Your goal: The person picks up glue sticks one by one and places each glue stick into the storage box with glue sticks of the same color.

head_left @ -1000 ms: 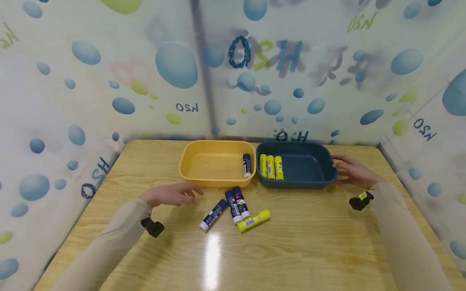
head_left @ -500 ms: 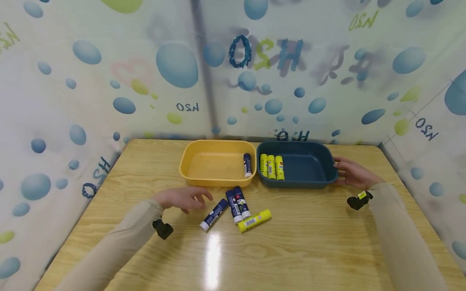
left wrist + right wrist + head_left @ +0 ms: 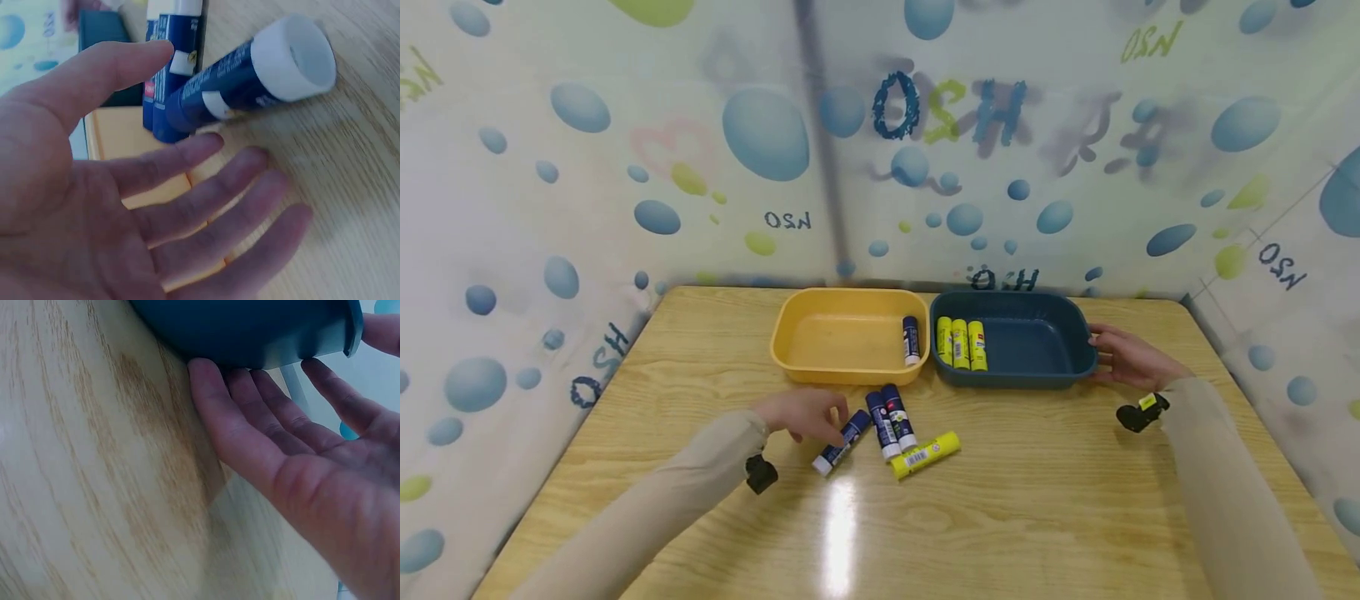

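In the head view my left hand (image 3: 805, 414) hovers over the nearest navy glue stick (image 3: 855, 427), which lies slanted on the table with its white end toward me. The left wrist view shows thumb and fingers spread apart beside this glue stick (image 3: 240, 75), with no visible grip. Two more navy glue sticks (image 3: 882, 425) lie side by side just to the right, and a yellow glue stick (image 3: 927, 455) lies by their white ends. My right hand (image 3: 1131, 358) rests its fingertips on the outer right wall of the dark blue bin (image 3: 262, 331), fingers mostly extended.
The light orange bin (image 3: 820, 337) stands against the left side of the blue one, with one navy glue stick (image 3: 911, 340) upright along its right wall. Several yellow glue sticks (image 3: 960, 344) line the blue bin's left side. A patterned sheet (image 3: 842, 192) hangs behind the table.
My left hand has moved right, from the table left of the glue sticks to over the nearest navy one. My right hand stays at the blue bin. The glue sticks have not moved.
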{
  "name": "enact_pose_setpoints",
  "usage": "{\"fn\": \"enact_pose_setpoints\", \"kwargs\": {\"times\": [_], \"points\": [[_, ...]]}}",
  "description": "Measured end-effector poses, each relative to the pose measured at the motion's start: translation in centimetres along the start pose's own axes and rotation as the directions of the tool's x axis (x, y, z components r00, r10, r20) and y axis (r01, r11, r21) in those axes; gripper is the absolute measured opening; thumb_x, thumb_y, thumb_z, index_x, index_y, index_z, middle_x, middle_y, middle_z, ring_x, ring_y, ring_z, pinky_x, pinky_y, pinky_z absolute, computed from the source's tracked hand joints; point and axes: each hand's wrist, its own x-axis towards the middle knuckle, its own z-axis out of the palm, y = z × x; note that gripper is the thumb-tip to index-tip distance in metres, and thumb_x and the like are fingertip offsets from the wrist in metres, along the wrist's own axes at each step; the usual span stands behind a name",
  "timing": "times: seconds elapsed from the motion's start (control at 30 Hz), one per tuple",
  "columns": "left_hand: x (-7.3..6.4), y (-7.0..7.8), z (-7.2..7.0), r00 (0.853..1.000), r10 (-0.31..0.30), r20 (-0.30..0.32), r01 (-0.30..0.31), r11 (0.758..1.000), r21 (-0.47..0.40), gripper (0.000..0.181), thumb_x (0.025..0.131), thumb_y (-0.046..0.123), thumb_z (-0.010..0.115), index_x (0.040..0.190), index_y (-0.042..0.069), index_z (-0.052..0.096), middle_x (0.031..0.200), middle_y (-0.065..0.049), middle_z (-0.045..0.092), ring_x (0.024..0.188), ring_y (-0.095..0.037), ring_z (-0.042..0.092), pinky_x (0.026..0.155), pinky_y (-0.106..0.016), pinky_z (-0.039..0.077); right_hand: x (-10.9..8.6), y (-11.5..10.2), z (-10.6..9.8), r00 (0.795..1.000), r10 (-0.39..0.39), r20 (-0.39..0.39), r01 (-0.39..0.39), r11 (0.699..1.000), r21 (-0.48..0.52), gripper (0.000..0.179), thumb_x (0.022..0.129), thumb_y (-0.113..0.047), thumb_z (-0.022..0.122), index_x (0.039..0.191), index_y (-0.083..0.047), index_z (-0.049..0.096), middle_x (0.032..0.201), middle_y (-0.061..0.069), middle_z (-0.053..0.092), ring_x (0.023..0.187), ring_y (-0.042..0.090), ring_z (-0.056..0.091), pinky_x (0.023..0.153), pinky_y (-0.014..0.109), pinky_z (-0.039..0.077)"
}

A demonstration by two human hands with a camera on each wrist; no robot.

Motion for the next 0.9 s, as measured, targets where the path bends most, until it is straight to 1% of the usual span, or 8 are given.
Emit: {"fn": "enact_pose_setpoints", "kwargs": {"times": [0.1,0.17,0.23,0.3,0.37,0.5,0.6,0.9], "points": [[0.4,0.8,0.3,0.999,-0.01,-0.03,0.012,0.998,0.067,0.029,0.081,0.027,0.078,0.097,0.011,0.059,0.087,0.0,0.057,0.068,-0.014,0.053,0.057,-0.032,0.052,0.1,0.0,-0.1,1.0,0.001,0.004,-0.001,1.0,-0.026,0.057,0.105,-0.019,0.039,0.15,-0.007,0.007,0.121,-0.002,0.046,0.104,0.013,0.056,0.089,0.042,0.051],[0.7,1.1,0.6,0.999,-0.017,-0.047,0.022,0.995,0.098,0.03,0.08,0.028,0.079,0.093,0.011,0.058,0.081,0.001,0.056,0.061,-0.012,0.049,0.052,-0.027,0.048,0.1,0.0,-0.1,1.0,-0.001,0.007,0.002,0.999,-0.041,0.058,0.105,-0.019,0.038,0.151,-0.006,0.005,0.121,-0.002,0.045,0.104,0.013,0.056,0.088,0.042,0.051],[1.0,1.4,1.0,0.998,-0.02,-0.059,0.026,0.994,0.107,0.03,0.079,0.027,0.08,0.089,0.01,0.057,0.076,0.0,0.055,0.057,-0.012,0.047,0.047,-0.025,0.044,0.2,0.0,-0.1,1.0,-0.004,0.011,0.005,0.999,-0.042,0.057,0.105,-0.019,0.037,0.15,-0.005,0.005,0.121,-0.002,0.046,0.104,0.013,0.056,0.088,0.042,0.051],[1.3,1.5,1.2,0.997,-0.024,-0.071,0.032,0.993,0.114,0.029,0.078,0.025,0.08,0.085,0.011,0.056,0.073,0.0,0.054,0.055,-0.012,0.047,0.045,-0.025,0.043,0.2,0.0,-0.2,1.0,-0.006,0.013,0.007,0.999,-0.037,0.055,0.105,-0.018,0.037,0.149,-0.006,0.008,0.121,-0.002,0.046,0.104,0.013,0.056,0.087,0.042,0.051],[1.5,1.6,1.5,0.996,-0.034,-0.077,0.042,0.993,0.111,0.027,0.079,0.022,0.079,0.084,0.01,0.055,0.073,-0.001,0.054,0.056,-0.013,0.051,0.045,-0.026,0.047,0.2,0.0,-0.2,1.0,-0.006,0.012,0.007,1.0,-0.03,0.052,0.105,-0.019,0.037,0.148,-0.007,0.01,0.12,-0.002,0.047,0.104,0.013,0.056,0.087,0.042,0.052],[1.9,1.7,1.8,0.995,-0.078,-0.064,0.082,0.995,0.049,0.023,0.081,0.015,0.076,0.087,0.008,0.055,0.077,-0.004,0.056,0.06,-0.018,0.059,0.049,-0.031,0.055,0.2,0.0,-0.3,1.0,-0.005,0.012,0.005,1.0,-0.023,0.051,0.105,-0.018,0.037,0.148,-0.008,0.01,0.119,-0.003,0.048,0.103,0.013,0.057,0.087,0.042,0.052],[2.0,1.9,1.9,0.994,-0.1,-0.053,0.101,0.995,0.017,0.021,0.082,0.012,0.075,0.089,0.007,0.056,0.079,-0.006,0.056,0.061,-0.02,0.06,0.049,-0.032,0.056,0.2,0.0,-0.3,1.0,-0.005,0.012,0.005,1.0,-0.014,0.053,0.105,-0.018,0.037,0.148,-0.006,0.008,0.118,-0.003,0.05,0.103,0.013,0.057,0.087,0.042,0.052],[1.9,2.2,1.6,0.994,-0.103,-0.045,0.104,0.994,0.018,0.021,0.081,0.009,0.074,0.093,0.006,0.056,0.081,-0.007,0.055,0.06,-0.022,0.061,0.048,-0.033,0.056,0.0,-0.3,0.1,0.999,-0.008,0.032,0.009,0.999,-0.039,0.067,0.105,-0.019,0.037,0.151,0.0,-0.007,0.121,-0.001,0.045,0.104,0.012,0.056,0.09,0.043,0.05]]}}
